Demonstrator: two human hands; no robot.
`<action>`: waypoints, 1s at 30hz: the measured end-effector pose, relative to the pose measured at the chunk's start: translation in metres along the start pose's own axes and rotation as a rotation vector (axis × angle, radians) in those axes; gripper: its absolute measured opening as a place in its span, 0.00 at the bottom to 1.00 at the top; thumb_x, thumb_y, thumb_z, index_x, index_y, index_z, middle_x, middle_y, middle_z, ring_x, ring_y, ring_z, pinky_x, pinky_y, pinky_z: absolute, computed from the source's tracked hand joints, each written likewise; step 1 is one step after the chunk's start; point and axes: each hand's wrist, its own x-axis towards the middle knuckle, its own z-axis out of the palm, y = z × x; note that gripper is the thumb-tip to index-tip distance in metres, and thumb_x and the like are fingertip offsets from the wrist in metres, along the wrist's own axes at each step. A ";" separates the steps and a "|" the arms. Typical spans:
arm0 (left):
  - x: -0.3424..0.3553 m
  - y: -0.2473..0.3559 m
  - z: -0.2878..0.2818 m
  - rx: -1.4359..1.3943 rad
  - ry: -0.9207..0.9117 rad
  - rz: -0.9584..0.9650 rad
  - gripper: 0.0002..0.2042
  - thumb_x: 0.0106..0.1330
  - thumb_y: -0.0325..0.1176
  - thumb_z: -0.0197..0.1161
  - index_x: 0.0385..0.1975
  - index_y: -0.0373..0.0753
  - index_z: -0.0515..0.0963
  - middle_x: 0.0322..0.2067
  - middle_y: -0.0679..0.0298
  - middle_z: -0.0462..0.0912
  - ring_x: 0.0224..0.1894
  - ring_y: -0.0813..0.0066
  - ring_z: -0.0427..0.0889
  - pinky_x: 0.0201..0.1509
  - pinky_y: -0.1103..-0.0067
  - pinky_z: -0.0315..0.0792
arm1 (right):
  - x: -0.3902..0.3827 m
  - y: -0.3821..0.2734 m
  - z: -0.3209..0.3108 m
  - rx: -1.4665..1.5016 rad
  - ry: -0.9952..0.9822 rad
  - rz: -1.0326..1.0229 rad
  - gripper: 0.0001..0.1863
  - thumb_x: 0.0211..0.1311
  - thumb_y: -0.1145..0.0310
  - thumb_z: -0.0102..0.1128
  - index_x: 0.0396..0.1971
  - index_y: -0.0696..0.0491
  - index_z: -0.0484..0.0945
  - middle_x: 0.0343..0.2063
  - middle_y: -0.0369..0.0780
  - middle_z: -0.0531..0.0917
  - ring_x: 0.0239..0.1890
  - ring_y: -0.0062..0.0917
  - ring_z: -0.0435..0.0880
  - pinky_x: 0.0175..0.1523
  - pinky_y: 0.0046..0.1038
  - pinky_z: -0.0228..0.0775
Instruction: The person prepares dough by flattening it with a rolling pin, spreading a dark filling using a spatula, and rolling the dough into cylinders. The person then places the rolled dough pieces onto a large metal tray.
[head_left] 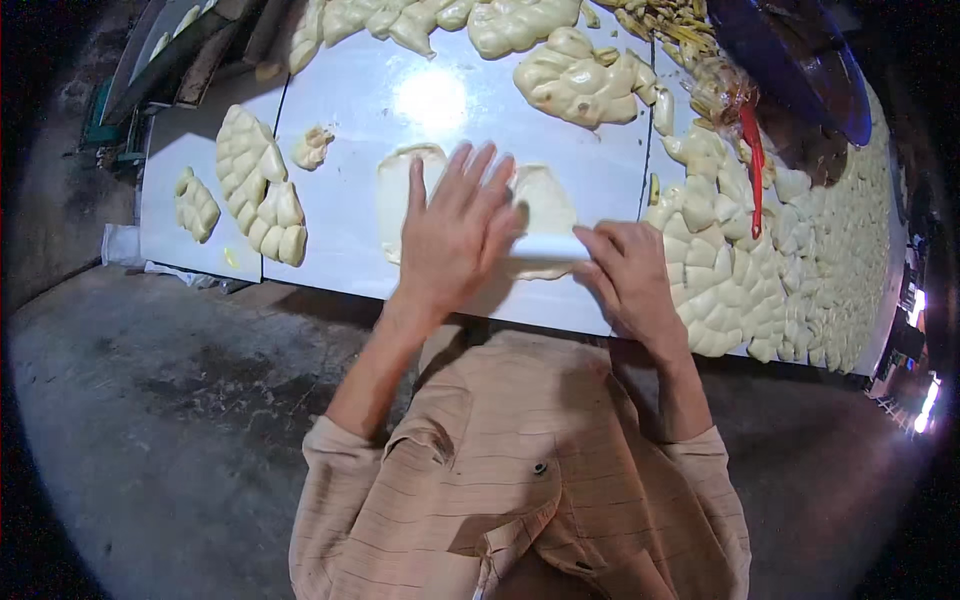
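Observation:
A thin flattened sheet of pale dough (pixel 548 200) lies on the white tabletop near its front edge, showing on both sides of my left hand. My left hand (pixel 452 235) is spread over the dough with its fingers stretched out, partly blurred. Across the sheet's near part runs a white rolling pin (pixel 548 247). Its right end is in the closed fingers of my right hand (pixel 630 270). Whether the pin continues under my left palm is hidden.
Scored dough pieces (pixel 258 180) and a small lump (pixel 312 147) sit to the left. A large dough piece (pixel 580 85) lies beyond. Many cut dough pieces (pixel 730 280) cover the right side, with a red-handled tool (pixel 753 170) and a dark blue basin (pixel 800 60) there.

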 end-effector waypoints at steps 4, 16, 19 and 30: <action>-0.025 0.016 0.037 0.122 -0.086 -0.087 0.31 0.71 0.50 0.57 0.69 0.40 0.66 0.69 0.56 0.67 0.74 0.56 0.60 0.73 0.39 0.42 | 0.023 0.000 0.013 -0.221 -0.022 0.050 0.25 0.65 0.59 0.61 0.61 0.48 0.75 0.60 0.43 0.74 0.63 0.38 0.70 0.68 0.48 0.55; 0.080 -0.026 0.056 0.146 0.037 -0.209 0.30 0.75 0.52 0.48 0.72 0.44 0.62 0.72 0.40 0.56 0.76 0.43 0.52 0.69 0.31 0.37 | 0.110 0.058 0.041 -0.431 0.247 0.391 0.32 0.73 0.46 0.49 0.74 0.36 0.61 0.77 0.48 0.49 0.79 0.50 0.41 0.72 0.69 0.22; 0.108 -0.035 0.062 0.150 0.059 -0.269 0.32 0.75 0.54 0.47 0.75 0.46 0.57 0.75 0.41 0.50 0.77 0.39 0.47 0.68 0.30 0.40 | 0.133 0.077 0.038 -0.467 0.308 0.369 0.32 0.73 0.44 0.49 0.74 0.36 0.62 0.77 0.49 0.49 0.79 0.51 0.40 0.71 0.70 0.22; 0.137 -0.067 0.038 -0.015 0.265 -0.070 0.32 0.72 0.50 0.56 0.71 0.38 0.63 0.71 0.41 0.59 0.76 0.42 0.52 0.70 0.34 0.39 | 0.121 0.061 0.013 -0.234 0.053 -0.249 0.29 0.54 0.54 0.72 0.55 0.50 0.79 0.43 0.39 0.82 0.45 0.35 0.81 0.53 0.38 0.71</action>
